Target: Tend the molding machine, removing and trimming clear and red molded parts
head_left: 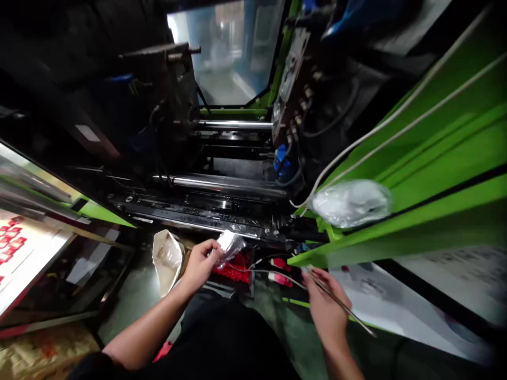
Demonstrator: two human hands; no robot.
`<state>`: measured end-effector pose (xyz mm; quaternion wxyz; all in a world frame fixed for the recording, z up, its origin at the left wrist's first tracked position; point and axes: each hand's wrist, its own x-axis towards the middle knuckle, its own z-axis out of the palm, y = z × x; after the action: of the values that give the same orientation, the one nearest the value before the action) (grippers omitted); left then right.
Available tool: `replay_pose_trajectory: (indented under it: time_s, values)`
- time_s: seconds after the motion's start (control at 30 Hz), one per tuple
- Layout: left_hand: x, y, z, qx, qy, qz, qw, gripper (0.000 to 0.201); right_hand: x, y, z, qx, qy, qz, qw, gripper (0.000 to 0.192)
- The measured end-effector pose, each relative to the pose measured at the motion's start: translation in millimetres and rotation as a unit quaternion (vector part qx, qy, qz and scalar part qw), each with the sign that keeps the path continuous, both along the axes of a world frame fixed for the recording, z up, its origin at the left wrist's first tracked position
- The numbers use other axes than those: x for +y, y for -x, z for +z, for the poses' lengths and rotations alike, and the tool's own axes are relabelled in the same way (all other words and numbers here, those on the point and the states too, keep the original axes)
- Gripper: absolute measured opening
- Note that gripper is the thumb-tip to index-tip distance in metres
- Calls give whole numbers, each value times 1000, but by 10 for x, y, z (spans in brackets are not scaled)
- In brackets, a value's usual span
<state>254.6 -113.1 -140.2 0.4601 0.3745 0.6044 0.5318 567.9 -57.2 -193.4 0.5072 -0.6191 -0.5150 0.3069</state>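
Pinching a crinkly, shiny plastic bag (233, 244) in the left hand (203, 264), right by red bits (238, 273). Holding a thin, straight metal stick (344, 305) in the curled right hand (328, 300). Held before smooth, round bars (222, 182).

Glossy plastic bag (232, 243), metal rod (344, 305)

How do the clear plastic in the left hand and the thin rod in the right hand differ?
The clear plastic is crumpled and filmy, while the thin rod looks straight and stiff. The plastic is broad; the rod is slender. The left hand pinches the plastic, whereas the right hand holds the rod. Both look shiny.
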Motion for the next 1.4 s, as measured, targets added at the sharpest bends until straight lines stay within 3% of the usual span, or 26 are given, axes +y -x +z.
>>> replay_pose_trajectory:
  time_s: [0.07,0.13,0.23,0.3,0.47,0.73,0.9,1.0,1.13,1.4]
  values:
    - [4,-17,130,48,-25,-9,998,23,-152,381,310,3,-74,77,994,26]
    - [-16,-85,312,116,-73,-28,990,20,-266,698,735,-20,-169,168,971,6]
    - [-86,-208,597,203,-155,-46,966,17,-397,960,1249,-3,-234,236,943,17]
    - [-148,-267,741,232,-194,-46,952,14,-458,1021,1399,7,-247,251,936,24]
    - [-305,-318,911,269,-238,-37,933,9,-535,1066,1407,24,-257,265,929,27]
    - [-419,-189,967,330,-275,-84,899,5,-477,1146,1346,53,-261,303,915,25]
    - [-402,22,965,293,-259,-112,913,14,-442,1281,1289,51,-256,297,918,26]
    - [-378,214,940,206,-232,-135,941,25,-428,1414,1323,60,-261,280,922,27]
    - [-287,555,868,149,-167,-107,969,19,-358,1687,1368,61,-247,263,931,26]
    - [42,1533,937,77,-175,-165,968,15,-157,2622,1451,46,-228,281,931,30]
